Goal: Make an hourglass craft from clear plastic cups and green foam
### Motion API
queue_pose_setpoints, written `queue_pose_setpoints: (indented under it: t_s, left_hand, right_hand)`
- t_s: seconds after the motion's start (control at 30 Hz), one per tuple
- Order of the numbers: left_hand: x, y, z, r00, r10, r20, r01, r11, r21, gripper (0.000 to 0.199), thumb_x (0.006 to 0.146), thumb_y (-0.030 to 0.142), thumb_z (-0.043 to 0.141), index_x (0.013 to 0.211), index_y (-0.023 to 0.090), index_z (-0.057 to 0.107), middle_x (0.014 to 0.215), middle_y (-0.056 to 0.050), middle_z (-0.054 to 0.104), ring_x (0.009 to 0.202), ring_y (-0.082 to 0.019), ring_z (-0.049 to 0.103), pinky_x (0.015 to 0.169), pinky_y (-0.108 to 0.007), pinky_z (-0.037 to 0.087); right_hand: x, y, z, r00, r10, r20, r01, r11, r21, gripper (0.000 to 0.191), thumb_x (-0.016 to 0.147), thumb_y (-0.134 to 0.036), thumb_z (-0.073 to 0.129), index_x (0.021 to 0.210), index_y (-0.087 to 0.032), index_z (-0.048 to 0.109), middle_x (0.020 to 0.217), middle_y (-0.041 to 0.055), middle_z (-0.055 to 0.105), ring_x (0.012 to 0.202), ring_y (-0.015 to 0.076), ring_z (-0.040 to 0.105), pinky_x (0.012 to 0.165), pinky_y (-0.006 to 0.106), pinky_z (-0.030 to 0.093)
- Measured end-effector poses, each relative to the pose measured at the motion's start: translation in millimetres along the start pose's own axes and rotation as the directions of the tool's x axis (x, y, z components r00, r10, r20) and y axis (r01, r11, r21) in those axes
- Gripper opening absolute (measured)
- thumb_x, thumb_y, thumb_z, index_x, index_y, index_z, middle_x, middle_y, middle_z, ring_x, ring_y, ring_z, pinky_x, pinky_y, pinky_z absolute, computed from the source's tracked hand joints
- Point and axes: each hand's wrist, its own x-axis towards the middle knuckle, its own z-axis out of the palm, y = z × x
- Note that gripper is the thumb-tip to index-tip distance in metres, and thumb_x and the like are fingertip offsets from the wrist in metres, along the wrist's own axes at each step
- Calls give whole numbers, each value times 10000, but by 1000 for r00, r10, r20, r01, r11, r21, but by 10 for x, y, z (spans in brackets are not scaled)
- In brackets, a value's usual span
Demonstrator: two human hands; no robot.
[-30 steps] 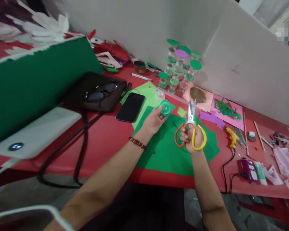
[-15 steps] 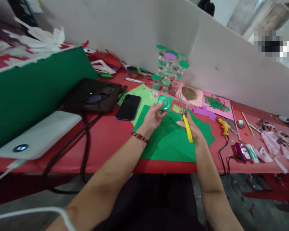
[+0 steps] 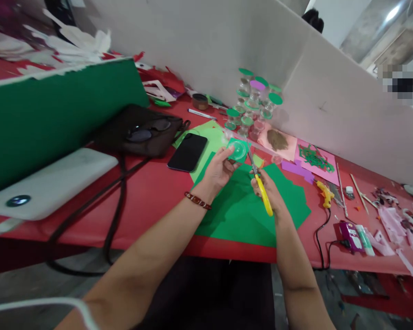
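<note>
My left hand (image 3: 221, 167) pinches a small square of green paper (image 3: 242, 158) with a clear round plastic piece (image 3: 238, 149) on it, the thumb lying over its edge. In my right hand (image 3: 266, 185) is a pair of yellow-handled scissors (image 3: 262, 192), blades pointing up and away from me. The blades are close beside the right edge of the green square; whether they touch it I cannot tell. Beneath both hands lie large green paper sheets (image 3: 237, 220).
Behind stand several clear hourglass-shaped pieces with coloured tops (image 3: 253, 101). To the left are a phone (image 3: 187, 152), a dark bag (image 3: 124, 142) and a white power bank (image 3: 55, 183). A yellow glue gun (image 3: 325, 195) with a cord and a purple box (image 3: 351, 237) lie right.
The scissors have moved left, bringing the blades to the green square's right edge. The square is slightly more tilted. The camera view has shifted a little.
</note>
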Motion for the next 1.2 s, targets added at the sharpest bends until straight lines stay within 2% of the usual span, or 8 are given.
queue_pose_setpoints:
  t_s: [0.17, 0.4, 0.67, 0.97, 1.2]
  left_hand:
    - [-70, -1, 35, 1000, -22, -1, 22, 999, 31, 352, 749, 221, 881, 719, 211, 531, 797, 31, 740, 741, -138, 724, 769, -302, 611]
    - [-26, -71, -37, 999, -22, -30, 23, 999, 37, 333, 722, 237, 899, 751, 213, 568, 842, 30, 752, 772, -133, 733, 803, -308, 622]
    - [4, -94, -82, 999, -26, -37, 27, 999, 20, 266, 741, 232, 886, 759, 197, 623, 801, 19, 746, 757, -130, 719, 767, -286, 629]
    - [14, -94, -83, 998, -28, -52, 31, 999, 41, 251, 742, 232, 892, 767, 194, 645, 785, 21, 743, 748, -136, 723, 793, -299, 618]
    - [22, -93, -93, 999, -37, -37, 38, 999, 12, 192, 775, 212, 861, 774, 179, 672, 775, 3, 754, 737, -139, 725, 753, -280, 633]
  right_hand:
    - [-97, -41, 6, 1000, 2, -1, -2, 993, -116, 513, 789, -658, 819, 1076, -273, 638, 688, -81, 558, 476, 71, 492, 418, 191, 335]
    - [-62, -6, 67, 1000, 23, 9, -22, 999, -37, 626, 739, -790, 790, 1043, -267, 628, 634, -95, 535, 423, 64, 493, 379, 183, 335]
    - [-5, 59, 68, 999, 45, -4, -45, 999, -16, 700, 684, -833, 789, 1048, -259, 620, 645, -99, 555, 389, 50, 449, 359, 191, 277]
    - [8, 37, 90, 999, 52, -10, -52, 998, 27, 706, 651, -821, 823, 1018, -254, 616, 587, -116, 492, 375, 49, 429, 357, 191, 253]
    - [7, 35, 102, 995, 100, -7, -99, 995, 21, 752, 628, -830, 830, 1047, -252, 594, 567, -125, 477, 375, 52, 443, 355, 179, 261]
